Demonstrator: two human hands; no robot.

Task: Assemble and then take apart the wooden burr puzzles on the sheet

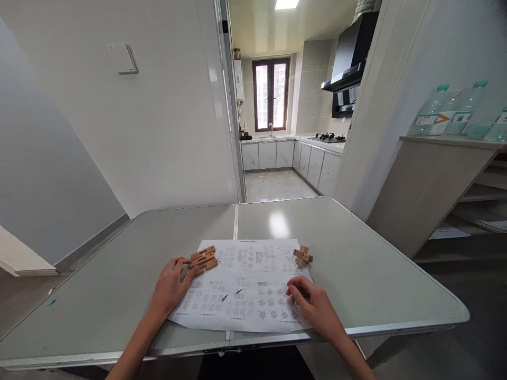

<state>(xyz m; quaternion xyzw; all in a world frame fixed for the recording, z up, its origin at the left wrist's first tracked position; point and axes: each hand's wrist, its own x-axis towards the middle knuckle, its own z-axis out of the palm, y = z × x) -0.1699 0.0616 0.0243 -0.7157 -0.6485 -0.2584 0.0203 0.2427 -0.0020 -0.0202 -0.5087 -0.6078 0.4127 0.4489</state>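
Note:
Several notched wooden puzzle pieces [203,258] lie side by side on the left part of a printed sheet [247,264]. My left hand [172,285] rests at their left end, thumb and forefinger apart, fingertips at the wood. Near the sheet's right side, my right hand [311,303] is loosely closed, thumb and fingers curled towards each other, with nothing visible in them. Just beyond it stands an assembled wooden burr puzzle [303,256], crossed sticks locked together, at the sheet's upper right edge. Small line diagrams cover the paper.
The sheet lies on a pale folding table [119,274] with a metal rim and a centre seam. A small teal scrap [51,302] is at the far left. Plastic bottles [438,111] stand on a shelf unit [435,174] at right. A kitchen opens beyond the table.

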